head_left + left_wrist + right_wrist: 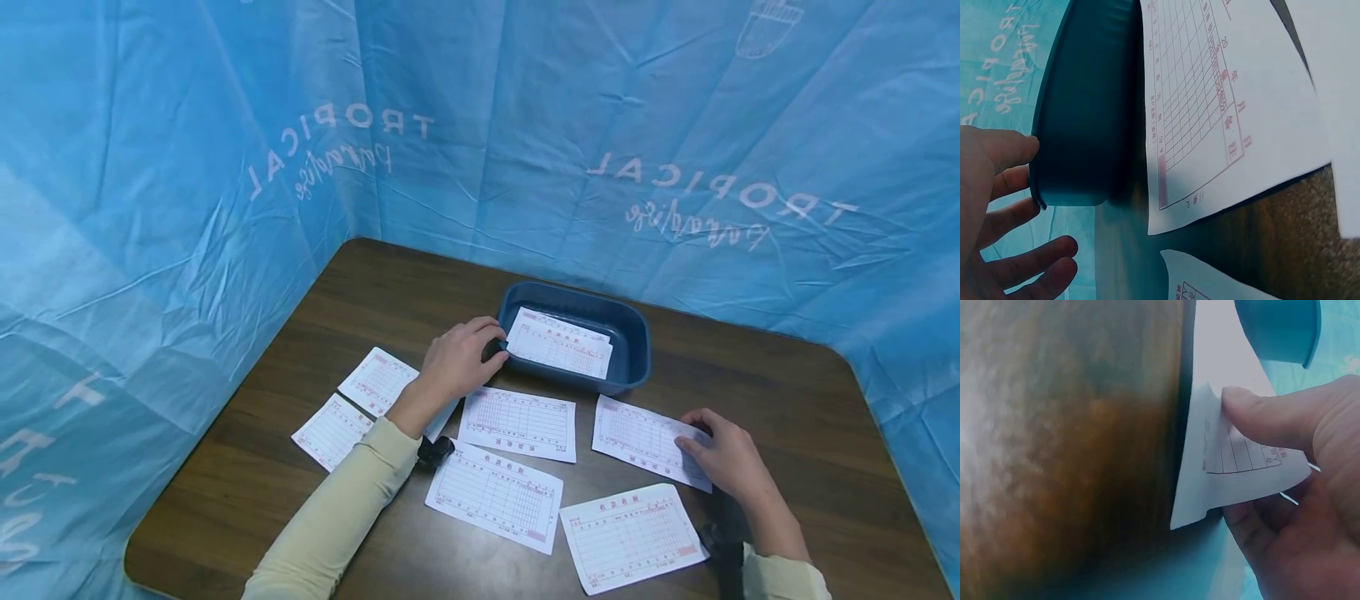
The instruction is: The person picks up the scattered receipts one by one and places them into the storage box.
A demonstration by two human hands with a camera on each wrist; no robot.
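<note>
My left hand point(461, 360) holds the rim of a dark blue plastic basin point(636, 385) at its near left corner. In the left wrist view the thumb lies on the basin's point(1085, 112) rim, with some fingers on the other side. Printed receipt slips point(562, 346) lie inside the basin. My right hand point(723, 454) pinches the right end of another receipt slip point(637, 433) on the table. The right wrist view shows the thumb on top of this slip point(1235, 450) and fingers beneath its edge, which bends up.
More receipt slips lie on the brown wooden table point(787, 400): one at front right point(630, 537), two in the middle point(517, 423), and several at left point(333, 433), partly covered by my left arm. A blue printed curtain point(525, 167) hangs behind the table.
</note>
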